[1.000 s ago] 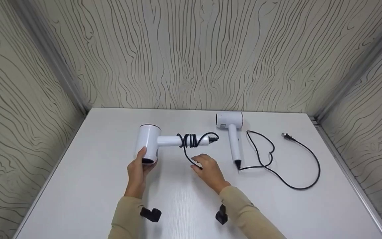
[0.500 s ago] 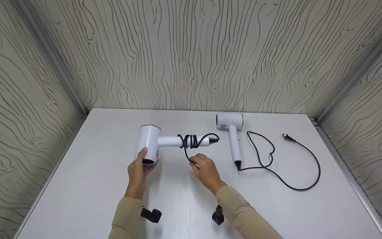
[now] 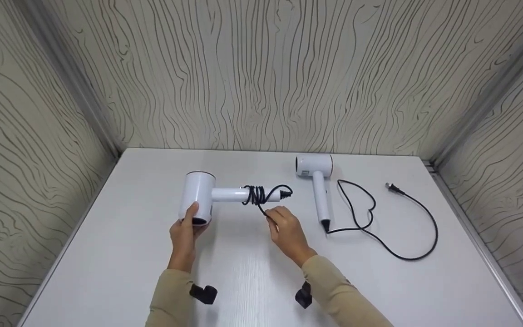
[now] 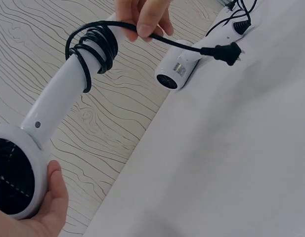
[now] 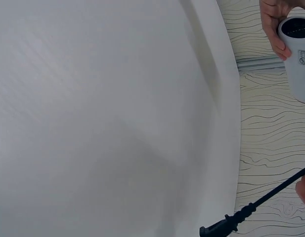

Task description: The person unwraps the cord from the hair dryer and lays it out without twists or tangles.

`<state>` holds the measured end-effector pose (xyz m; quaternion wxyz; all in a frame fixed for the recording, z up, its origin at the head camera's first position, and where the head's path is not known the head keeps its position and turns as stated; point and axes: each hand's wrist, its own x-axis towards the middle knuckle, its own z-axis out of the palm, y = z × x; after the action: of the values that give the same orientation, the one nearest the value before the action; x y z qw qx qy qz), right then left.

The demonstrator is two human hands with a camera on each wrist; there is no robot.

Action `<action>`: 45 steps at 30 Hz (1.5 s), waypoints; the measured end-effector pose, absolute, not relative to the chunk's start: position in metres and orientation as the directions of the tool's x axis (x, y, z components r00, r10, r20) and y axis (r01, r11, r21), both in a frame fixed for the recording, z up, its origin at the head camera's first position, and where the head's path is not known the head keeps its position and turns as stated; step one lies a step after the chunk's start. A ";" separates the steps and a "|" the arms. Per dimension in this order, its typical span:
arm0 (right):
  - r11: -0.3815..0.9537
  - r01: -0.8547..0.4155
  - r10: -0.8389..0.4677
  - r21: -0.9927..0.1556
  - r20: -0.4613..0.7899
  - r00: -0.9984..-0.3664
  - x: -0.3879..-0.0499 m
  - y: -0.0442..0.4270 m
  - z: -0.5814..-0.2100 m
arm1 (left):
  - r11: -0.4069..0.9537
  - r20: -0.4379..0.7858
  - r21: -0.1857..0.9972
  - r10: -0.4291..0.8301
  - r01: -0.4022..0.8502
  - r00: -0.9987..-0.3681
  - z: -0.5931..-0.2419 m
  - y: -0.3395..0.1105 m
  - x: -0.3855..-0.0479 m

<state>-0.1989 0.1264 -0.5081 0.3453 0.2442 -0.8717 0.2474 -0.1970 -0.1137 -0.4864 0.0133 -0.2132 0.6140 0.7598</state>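
My left hand (image 3: 183, 236) grips the barrel of a white hair dryer (image 3: 198, 193), thumb on the near side. The dryer's handle points right, with its black cord (image 3: 256, 195) wound several times round it. Between thumb and fingers, my right hand (image 3: 288, 231) pinches the cord's loose end just below the coils. In the left wrist view, the plug (image 4: 227, 53) hangs free beyond the right hand's fingers (image 4: 151, 17). The right wrist view shows the same plug (image 5: 219, 228) at its lower edge and only a sliver of the right hand.
A second white hair dryer (image 3: 319, 190) lies on the white table (image 3: 120, 245), right of my hands. Its black cord (image 3: 434, 227) loops out to the right and ends in a plug (image 3: 394, 187). Patterned panels (image 3: 261, 77) stand behind and at both sides.
The right fingers, looser a second ago, now pinch the cord nearer the coils. The held dryer has shifted slightly left, and its coils have tilted a little. The second dryer has stayed still.
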 end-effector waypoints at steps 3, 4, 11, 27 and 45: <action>0.762 -0.599 -0.243 -0.246 0.748 -0.617 -0.201 0.131 -0.503 | -0.232 -0.333 0.932 -0.255 -0.277 -0.908 -0.488 -0.116 -0.197; 0.761 -0.601 -0.241 -0.245 0.753 -0.612 -0.202 0.132 -0.501 | -0.230 -0.333 0.933 -0.260 -0.277 -0.906 -0.489 -0.117 -0.198; 0.776 -0.588 -0.240 -0.229 0.755 -0.611 -0.205 0.145 -0.492 | -0.161 -0.335 0.940 -0.275 -0.300 -0.901 -0.495 -0.121 -0.197; 0.794 -0.567 -0.235 -0.218 0.751 -0.617 -0.217 0.165 -0.479 | -0.096 -0.329 0.944 -0.232 -0.315 -0.915 -0.497 -0.128 -0.194; 0.780 -0.538 -0.163 -0.321 0.725 -0.669 -0.229 0.177 -0.481 | -0.097 -0.310 0.950 -0.188 -0.297 -0.932 -0.496 -0.132 -0.192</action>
<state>-0.2289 0.1772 -0.4813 0.3542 0.2002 -0.8743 0.2648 -0.1918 -0.1322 -0.4956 0.0377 -0.1808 0.6707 0.7183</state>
